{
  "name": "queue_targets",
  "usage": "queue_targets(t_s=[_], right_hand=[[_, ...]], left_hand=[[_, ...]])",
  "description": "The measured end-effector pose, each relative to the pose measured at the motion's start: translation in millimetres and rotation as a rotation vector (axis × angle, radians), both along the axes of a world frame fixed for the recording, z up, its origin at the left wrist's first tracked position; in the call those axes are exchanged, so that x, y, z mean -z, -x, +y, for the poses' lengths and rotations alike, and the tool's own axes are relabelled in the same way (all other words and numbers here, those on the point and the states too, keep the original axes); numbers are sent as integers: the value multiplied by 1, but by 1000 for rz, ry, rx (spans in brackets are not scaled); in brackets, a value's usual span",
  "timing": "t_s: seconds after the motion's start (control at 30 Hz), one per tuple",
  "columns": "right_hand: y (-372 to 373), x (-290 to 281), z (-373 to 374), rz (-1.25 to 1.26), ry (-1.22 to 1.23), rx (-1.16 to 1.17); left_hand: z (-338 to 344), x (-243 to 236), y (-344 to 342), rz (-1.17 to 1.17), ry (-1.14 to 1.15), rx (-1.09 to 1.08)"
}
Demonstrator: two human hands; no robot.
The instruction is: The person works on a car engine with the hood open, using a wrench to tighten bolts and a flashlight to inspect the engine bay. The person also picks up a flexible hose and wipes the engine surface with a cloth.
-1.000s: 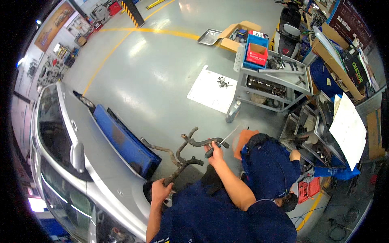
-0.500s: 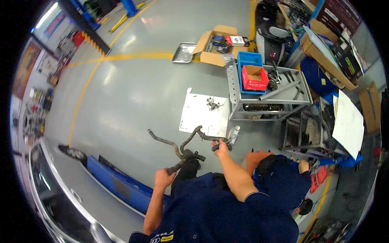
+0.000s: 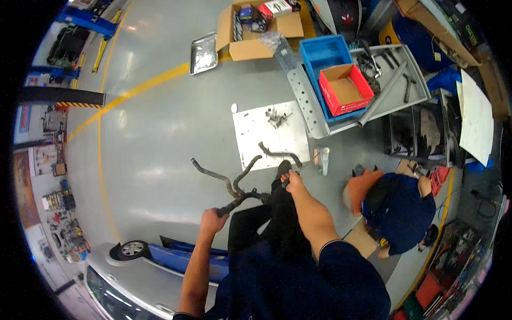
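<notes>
In my left hand (image 3: 213,220), closed round one end, is a dark branched rubber hose (image 3: 234,193); its arms reach forward and its other end comes near my knees. My right hand (image 3: 292,181) is wrapped round a dark-handled tool (image 3: 286,184) with a thin shaft, which looks like a screwdriver. Ahead of that hand, a separate curved hose (image 3: 281,154) lies across the near part of a white sheet (image 3: 250,140) on the floor. Several small dark parts (image 3: 278,118) sit in a cluster farther up the sheet.
A metal cart (image 3: 392,98) holds a blue bin (image 3: 322,50), a red box (image 3: 346,90) and tools. A white tube (image 3: 325,160) stands beside the sheet. At right a co-worker (image 3: 399,213) bends low. A carton (image 3: 256,45) and metal tray (image 3: 204,53) are ahead; a silver car (image 3: 144,277) is left.
The curved hose has left my right hand and lies on the sheet; the tool stays in that hand. My left hand keeps the branched hose. The view has turned and shifted forward.
</notes>
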State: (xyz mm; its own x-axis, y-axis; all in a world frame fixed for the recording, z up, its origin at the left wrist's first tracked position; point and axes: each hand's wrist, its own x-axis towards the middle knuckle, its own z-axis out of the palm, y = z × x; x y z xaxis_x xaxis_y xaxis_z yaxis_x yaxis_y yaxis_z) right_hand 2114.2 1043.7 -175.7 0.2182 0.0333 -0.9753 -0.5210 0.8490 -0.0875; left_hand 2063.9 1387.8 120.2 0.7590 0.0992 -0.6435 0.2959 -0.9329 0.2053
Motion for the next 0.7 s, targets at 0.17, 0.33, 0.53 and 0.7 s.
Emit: queue_targets(t_s=[0.17, 0.33, 0.53, 0.7], right_hand=[[28, -33, -2, -5, 61, -130], [73, -61, -47, -5, 141, -37], [174, -85, -61, 87, 263, 130], [238, -147, -10, 85, 371, 327]], left_hand=[[26, 19, -31, 20, -78, 29], [29, 35, -87, 99, -70, 132], [24, 92, -144, 239, 8, 315], [1, 139, -197, 262, 51, 607]])
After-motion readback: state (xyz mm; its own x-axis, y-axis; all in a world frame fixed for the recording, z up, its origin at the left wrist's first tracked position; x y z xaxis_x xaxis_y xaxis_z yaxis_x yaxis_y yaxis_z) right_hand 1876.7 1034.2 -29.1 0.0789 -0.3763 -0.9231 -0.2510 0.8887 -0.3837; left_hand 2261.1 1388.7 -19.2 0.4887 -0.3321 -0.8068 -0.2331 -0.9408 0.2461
